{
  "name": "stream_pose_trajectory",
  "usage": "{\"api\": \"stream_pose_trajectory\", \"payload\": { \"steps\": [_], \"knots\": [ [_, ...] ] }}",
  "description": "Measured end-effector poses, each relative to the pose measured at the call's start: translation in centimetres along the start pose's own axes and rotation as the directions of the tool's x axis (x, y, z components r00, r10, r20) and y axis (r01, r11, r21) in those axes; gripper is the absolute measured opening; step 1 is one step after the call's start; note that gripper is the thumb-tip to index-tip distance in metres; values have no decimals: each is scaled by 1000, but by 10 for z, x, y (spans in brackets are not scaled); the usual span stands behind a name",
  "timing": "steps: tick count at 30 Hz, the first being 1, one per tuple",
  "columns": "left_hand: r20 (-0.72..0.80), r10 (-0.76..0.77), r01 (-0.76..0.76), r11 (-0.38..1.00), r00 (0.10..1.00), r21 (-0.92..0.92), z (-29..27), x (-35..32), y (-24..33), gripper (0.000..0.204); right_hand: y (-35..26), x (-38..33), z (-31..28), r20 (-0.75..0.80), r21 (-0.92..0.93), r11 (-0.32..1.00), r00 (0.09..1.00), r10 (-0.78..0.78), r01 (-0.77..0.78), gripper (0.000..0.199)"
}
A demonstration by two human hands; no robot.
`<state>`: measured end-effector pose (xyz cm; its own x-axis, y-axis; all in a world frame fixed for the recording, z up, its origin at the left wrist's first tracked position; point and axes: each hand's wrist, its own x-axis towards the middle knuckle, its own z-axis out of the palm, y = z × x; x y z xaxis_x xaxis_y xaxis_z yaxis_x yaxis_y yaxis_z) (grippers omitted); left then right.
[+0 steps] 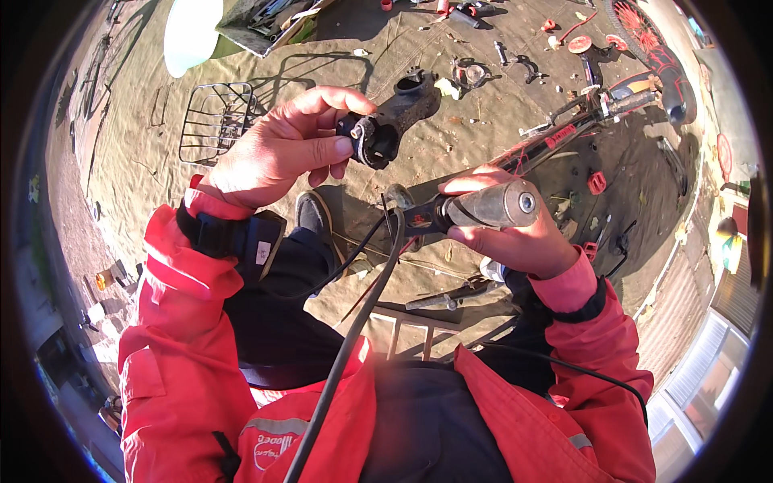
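My left hand (pixel 282 145) pinches a black bicycle stem (pixel 403 109) between thumb and fingers. It grips the stem by the clamp end, where a wide round opening faces me; the other end points up and away. My right hand (pixel 523 233) is wrapped around a grey metal cylinder (pixel 491 206) with a bolt head in its end. A dark part (pixel 425 217) adjoins the cylinder, and black cables run close by. The two hands are apart, with the stem higher and to the left. I cannot tell how the cylinder joins the bicycle frame (pixel 555 141) behind it.
A black wire basket (pixel 216 121) lies at the left on a tan ground sheet (pixel 322 72). Bicycle parts are scattered at the far side and right, including a red-spoked wheel (pixel 638 28) and a red pedal (pixel 597 183). A thick cable (pixel 346 346) crosses before my chest.
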<state>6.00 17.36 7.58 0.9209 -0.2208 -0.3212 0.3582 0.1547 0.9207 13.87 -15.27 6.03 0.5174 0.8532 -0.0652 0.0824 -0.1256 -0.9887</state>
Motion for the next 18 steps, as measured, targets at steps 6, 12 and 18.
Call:
{"api": "stream_pose_trajectory", "payload": {
  "steps": [6, 12, 18],
  "knots": [
    [52, 25, -28, 998, 998, 60, 12, -2, 10, 34, -4, 4, 3, -39, -101, 995, 999, -20, 15, 47],
    [63, 78, -75, 996, 995, -41, 19, -4, 15, 28, 4, 7, 3, -36, -41, 996, 996, -82, 81, 49],
    [81, 78, -85, 993, 994, 82, 23, -7, 15, 24, 9, 7, -3, 38, -170, 976, 991, -132, 137, 66]
  ]
}}
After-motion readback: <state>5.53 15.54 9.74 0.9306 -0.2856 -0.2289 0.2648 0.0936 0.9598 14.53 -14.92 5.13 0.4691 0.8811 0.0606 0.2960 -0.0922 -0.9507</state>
